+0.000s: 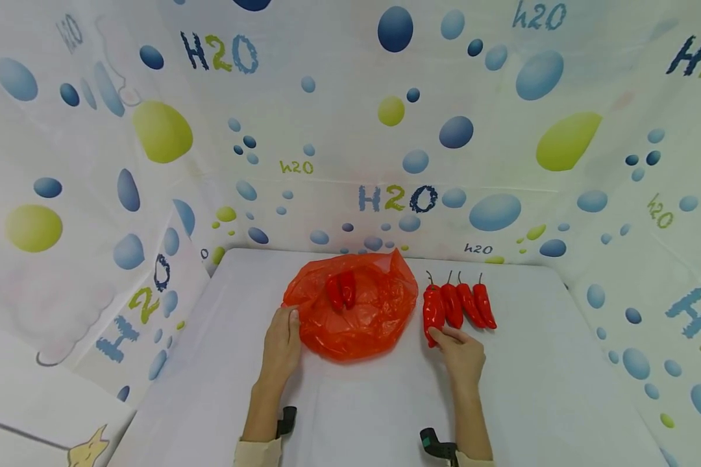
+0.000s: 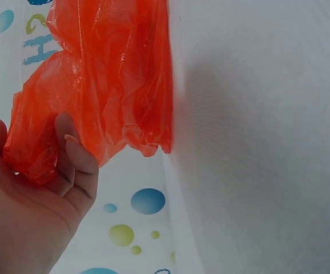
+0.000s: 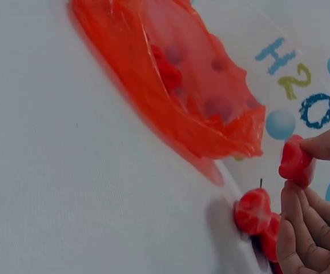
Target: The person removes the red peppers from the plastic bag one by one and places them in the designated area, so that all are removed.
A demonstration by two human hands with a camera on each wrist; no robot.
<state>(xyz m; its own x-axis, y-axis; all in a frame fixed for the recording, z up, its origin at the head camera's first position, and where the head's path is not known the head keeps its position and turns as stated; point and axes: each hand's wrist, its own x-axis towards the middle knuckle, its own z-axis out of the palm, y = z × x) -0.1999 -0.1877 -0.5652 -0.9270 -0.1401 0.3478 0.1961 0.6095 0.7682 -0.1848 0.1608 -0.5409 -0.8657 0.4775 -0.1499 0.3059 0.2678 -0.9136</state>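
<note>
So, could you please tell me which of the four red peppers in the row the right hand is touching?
The leftmost pepper, next to the orange bag; the right hand pinches its near end, the other three lie untouched.

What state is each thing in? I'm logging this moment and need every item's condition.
Bag: open, crumpled, lying on the table, peppers inside.
Peppers in bag: lying together.
Row of peppers: lying side by side beside the bag.
Leftmost pepper: pinched at its tip.
Left hand: gripping the bag's edge.
Right hand: pinching the leftmost pepper.
</note>
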